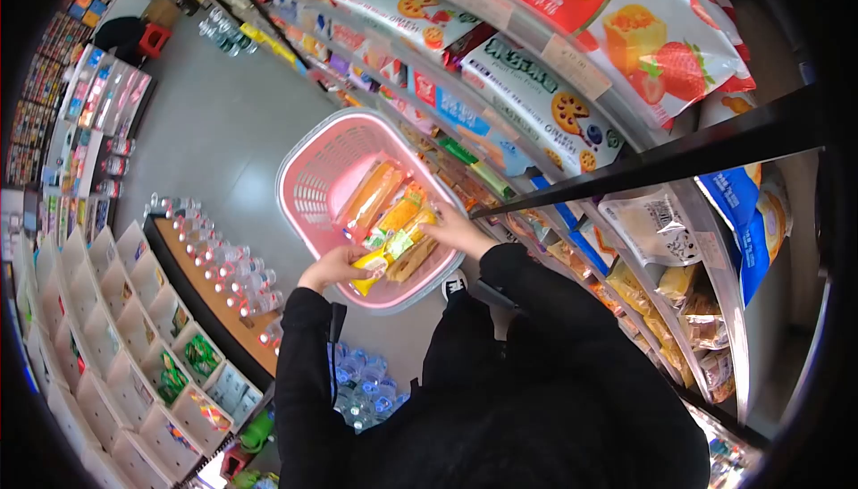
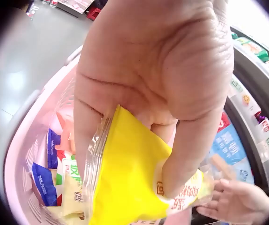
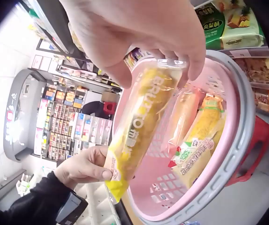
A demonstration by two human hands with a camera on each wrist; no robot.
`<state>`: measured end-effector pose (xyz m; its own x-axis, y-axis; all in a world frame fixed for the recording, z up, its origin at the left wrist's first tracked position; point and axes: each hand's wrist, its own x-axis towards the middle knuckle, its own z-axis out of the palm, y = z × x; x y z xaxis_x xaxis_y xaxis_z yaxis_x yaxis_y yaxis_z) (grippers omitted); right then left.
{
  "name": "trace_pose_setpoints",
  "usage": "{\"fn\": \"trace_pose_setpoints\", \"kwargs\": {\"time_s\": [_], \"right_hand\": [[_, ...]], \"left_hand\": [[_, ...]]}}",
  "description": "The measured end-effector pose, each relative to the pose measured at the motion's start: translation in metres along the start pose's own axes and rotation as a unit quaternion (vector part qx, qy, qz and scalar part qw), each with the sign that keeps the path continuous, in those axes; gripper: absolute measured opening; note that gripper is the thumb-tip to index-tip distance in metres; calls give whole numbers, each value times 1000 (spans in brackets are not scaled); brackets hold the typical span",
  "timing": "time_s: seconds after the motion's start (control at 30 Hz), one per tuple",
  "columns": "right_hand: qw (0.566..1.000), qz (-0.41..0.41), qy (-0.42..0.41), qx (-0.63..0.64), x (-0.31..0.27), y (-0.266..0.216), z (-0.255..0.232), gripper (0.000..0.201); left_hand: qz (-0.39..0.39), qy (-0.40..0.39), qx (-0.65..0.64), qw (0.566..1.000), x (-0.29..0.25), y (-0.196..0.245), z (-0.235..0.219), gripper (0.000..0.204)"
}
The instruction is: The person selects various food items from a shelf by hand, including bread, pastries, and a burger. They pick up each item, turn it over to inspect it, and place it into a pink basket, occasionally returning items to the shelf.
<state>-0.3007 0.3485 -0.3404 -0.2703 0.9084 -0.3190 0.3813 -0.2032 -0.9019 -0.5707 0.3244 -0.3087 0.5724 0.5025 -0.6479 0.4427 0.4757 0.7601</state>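
Note:
A long packaged bread roll (image 3: pixel 144 117) in a clear wrapper with yellow ends is stretched between both hands, over a pink basket (image 1: pixel 304 154) with a grey rim. My left hand (image 1: pixel 329 269) pinches its bright yellow end, thumb across the printed label in the left wrist view. The other end is gripped by my right hand (image 1: pixel 458 231), whose fingers curl behind the wrapper. Inside the basket lie a pale-wrapped bread (image 3: pixel 185 117), a yellow bread with a green label (image 3: pixel 202 140) and a brown one (image 1: pixel 413 261), partly behind the held package.
Shelves of boxed and bagged snacks (image 1: pixel 527 100) rise close on the right. A red stool (image 3: pixel 259 145) shows beneath the basket. Bottled water (image 1: pixel 366 386) stands on the floor by my feet, with more bottles (image 1: pixel 237 270) along a wooden ledge. White compartment bins (image 1: pixel 125 328) fill the left.

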Motion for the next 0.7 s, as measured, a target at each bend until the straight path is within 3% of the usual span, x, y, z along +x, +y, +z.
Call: {"fn": "trace_pose_setpoints", "kwargs": {"time_s": [0.03,0.07,0.1,0.13,0.17,0.2,0.23,0.27,0.3,0.33,0.4,0.43,0.5,0.53,0.57,0.6,0.63,0.67,0.7], "right_hand": [[1000,-25,6,-7,0,-10,0,52],[997,-25,15,-72,6,1,7,51],[992,-77,44,-93,13,21,18,51],[992,-32,35,-115,15,27,22,51],[982,-60,81,-159,17,34,28,50],[976,0,35,-215,8,6,14,47],[984,-21,64,-165,6,18,-7,41],[953,-71,102,-275,-5,4,13,36],[975,-39,15,-216,-14,-8,2,53],[977,-69,19,-200,-22,-5,1,56],[983,-69,-20,-167,-44,-2,-8,48],[980,-17,-104,-169,-63,-29,-33,40],[982,-45,-130,-132,-89,-14,-44,34],[978,-37,-164,-127,-106,-19,-59,34],[972,-31,-198,-119,-124,-25,-74,34],[969,-30,-211,-127,-140,-24,-84,33],[965,-32,-224,-132,-156,-22,-91,33],[968,-57,-207,-131,-171,-15,-97,32],[970,-84,-191,-128,-186,-7,-102,31]], "left_hand": [[38,19,13,999,9,-5,1,45],[21,57,81,995,16,-12,1,48],[29,73,135,988,23,-10,3,48],[15,83,123,989,26,-9,9,47],[49,72,127,988,35,-26,7,46],[67,75,108,989,39,-28,13,44],[3,14,97,995,66,-19,10,43],[22,42,72,996,47,-39,13,43],[14,42,24,999,51,-44,15,43],[-48,43,18,998,58,-58,10,41],[-73,27,3,997,70,-79,6,39],[-66,22,8,998,76,-91,7,39],[-47,41,-28,998,87,-102,13,37],[-87,61,35,994,79,-76,25,43],[-84,66,38,994,85,-78,28,43],[-57,96,153,982,92,-82,31,46],[-33,126,268,955,83,-69,38,49],[-60,154,347,923,77,-55,46,53],[-70,160,366,914,61,-5,68,53]]}}
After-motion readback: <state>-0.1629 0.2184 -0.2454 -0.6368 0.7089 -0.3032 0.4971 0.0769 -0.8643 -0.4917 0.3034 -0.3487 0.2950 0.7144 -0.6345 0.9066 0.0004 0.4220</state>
